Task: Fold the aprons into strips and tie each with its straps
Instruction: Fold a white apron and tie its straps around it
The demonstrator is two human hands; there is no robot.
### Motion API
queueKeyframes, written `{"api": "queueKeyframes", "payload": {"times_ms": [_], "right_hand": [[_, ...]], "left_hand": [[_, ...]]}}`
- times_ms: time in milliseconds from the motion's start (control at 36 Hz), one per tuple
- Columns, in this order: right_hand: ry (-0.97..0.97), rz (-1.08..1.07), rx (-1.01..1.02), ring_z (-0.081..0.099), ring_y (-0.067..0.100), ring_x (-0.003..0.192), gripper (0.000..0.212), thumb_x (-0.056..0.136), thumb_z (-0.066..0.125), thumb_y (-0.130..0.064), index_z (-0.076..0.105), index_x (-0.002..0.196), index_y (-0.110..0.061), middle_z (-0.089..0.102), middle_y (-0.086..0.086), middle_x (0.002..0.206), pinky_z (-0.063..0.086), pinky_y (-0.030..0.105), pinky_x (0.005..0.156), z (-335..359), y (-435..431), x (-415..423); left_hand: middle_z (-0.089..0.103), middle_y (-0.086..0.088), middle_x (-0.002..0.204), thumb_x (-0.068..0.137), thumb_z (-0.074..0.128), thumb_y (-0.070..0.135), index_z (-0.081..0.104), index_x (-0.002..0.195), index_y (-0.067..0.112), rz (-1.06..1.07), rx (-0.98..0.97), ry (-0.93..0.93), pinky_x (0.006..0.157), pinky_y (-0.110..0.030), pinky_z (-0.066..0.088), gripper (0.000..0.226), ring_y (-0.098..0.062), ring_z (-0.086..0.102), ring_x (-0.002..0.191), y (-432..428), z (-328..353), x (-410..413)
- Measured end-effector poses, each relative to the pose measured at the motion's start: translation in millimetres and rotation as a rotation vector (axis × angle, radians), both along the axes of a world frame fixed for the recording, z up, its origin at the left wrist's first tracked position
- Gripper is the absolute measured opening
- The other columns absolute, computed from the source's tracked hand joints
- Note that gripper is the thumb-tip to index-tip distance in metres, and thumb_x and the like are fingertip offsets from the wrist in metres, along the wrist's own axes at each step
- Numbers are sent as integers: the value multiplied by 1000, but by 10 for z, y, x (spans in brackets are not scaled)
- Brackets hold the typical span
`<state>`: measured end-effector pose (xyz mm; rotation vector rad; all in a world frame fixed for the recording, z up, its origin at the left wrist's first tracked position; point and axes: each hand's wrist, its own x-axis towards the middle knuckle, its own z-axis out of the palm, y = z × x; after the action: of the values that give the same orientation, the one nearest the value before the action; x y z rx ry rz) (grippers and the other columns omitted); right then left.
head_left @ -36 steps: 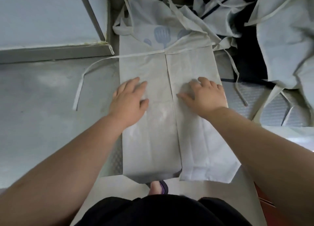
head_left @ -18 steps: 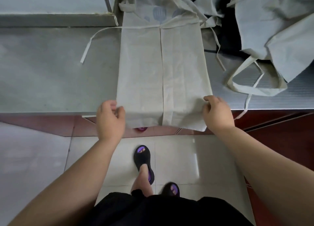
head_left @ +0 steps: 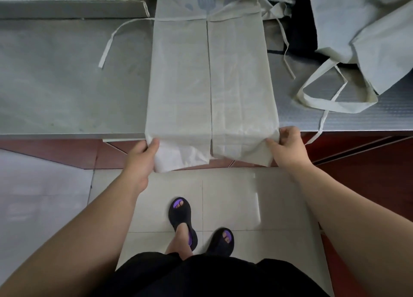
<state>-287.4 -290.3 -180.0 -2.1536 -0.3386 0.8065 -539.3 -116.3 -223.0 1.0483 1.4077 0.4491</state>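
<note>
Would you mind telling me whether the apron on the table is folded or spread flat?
Folded: the apron has both sides turned inward, edges meeting at a centre seam.

One folded apron (head_left: 210,84), two hands (left (head_left: 143,156), right (head_left: 288,147)), two sandals (head_left: 181,216).

Left of the folded apron (head_left: 210,82) the worktop (head_left: 55,91) lies bare apart from one loose strap (head_left: 107,44), leaving wide passage. To the right, a heap of aprons (head_left: 366,33) and looped straps (head_left: 330,100) crowds the surface. Both hands (head_left: 143,156) (head_left: 288,144) grip the near hem, which hangs over open floor (head_left: 228,196).
</note>
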Motion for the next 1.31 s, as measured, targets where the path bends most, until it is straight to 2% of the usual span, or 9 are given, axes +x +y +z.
{"api": "queueKeyframes", "payload": {"times_ms": [222, 361, 500, 611, 833, 972, 1056, 1195, 1306], "right_hand": [[160, 29, 59, 59, 14, 72, 43, 86, 66, -17, 42, 120, -26, 61, -5, 87, 46, 27, 55, 84, -154, 53], [146, 24, 79, 55, 10, 73, 49, 93, 53, -35, 34, 139, -33, 57, -11, 97, 46, 26, 60, 74, -150, 9], [177, -47, 51, 61, 25, 101, 31, 89, 38, -41, 64, 96, -26, 66, 4, 105, 49, 48, 95, 115, -58, 3], [139, -41, 26, 56, 27, 79, 27, 95, 46, -24, 64, 99, -5, 63, 15, 87, 52, 49, 80, 116, -11, 12], [211, -31, 49, 56, 20, 65, 23, 92, 56, -7, 66, 74, -17, 64, 6, 74, 52, 31, 62, 109, 4, 28], [103, -23, -48, 62, 29, 81, 11, 89, 53, -21, 58, 80, -21, 65, 6, 84, 55, 48, 84, 65, -19, 53], [182, -10, -53, 63, 33, 86, 12, 93, 48, -26, 52, 89, -16, 64, 11, 91, 55, 54, 81, 45, -34, 26], [9, 0, -32, 54, 19, 75, 10, 94, 50, -19, 48, 103, -15, 56, -2, 88, 46, 29, 65, 133, -76, 22], [1, 24, 52, 47, 14, 62, 14, 94, 52, -11, 51, 84, -20, 54, -7, 79, 41, 26, 55, 229, -123, 61]], "left_hand": [[67, 0, 105, 94, 56, 36, 61, 96, 20, -38, -52, -91, 98, -46, 44, 16, -21, 63, 101, -90, 280, -49], [69, 3, 114, 100, 43, 36, 59, 120, 22, -16, -133, -155, 94, -42, 50, 29, -17, 65, 106, -135, 406, -68], [72, -3, 106, 101, 42, 30, 61, 113, 17, -18, -149, -184, 85, -39, 53, 26, -18, 68, 98, -151, 487, -83], [72, -1, 97, 99, 49, 21, 63, 99, 16, 27, -161, -190, 82, -36, 52, 15, -15, 68, 92, -103, 453, -49], [68, 0, 92, 87, 67, 15, 63, 86, 18, 58, -140, -71, 78, -22, 48, 5, -11, 64, 86, -48, 411, 0], [65, -8, 90, 92, 59, 10, 58, 83, 12, -1, -65, -36, 88, -42, 50, 9, -23, 63, 85, -100, 423, -34], [64, -8, 92, 95, 53, 10, 55, 86, 12, -21, -75, -81, 84, -42, 51, 10, -21, 63, 83, -120, 448, -32], [66, -9, 97, 91, 62, 15, 57, 94, 10, -19, 9, -9, 88, -42, 51, 8, -25, 63, 93, -116, 472, -96], [63, 0, 86, 84, 70, 14, 49, 97, 21, -22, 161, 56, 60, -26, 44, 25, -15, 60, 75, -114, 556, -149]]}}
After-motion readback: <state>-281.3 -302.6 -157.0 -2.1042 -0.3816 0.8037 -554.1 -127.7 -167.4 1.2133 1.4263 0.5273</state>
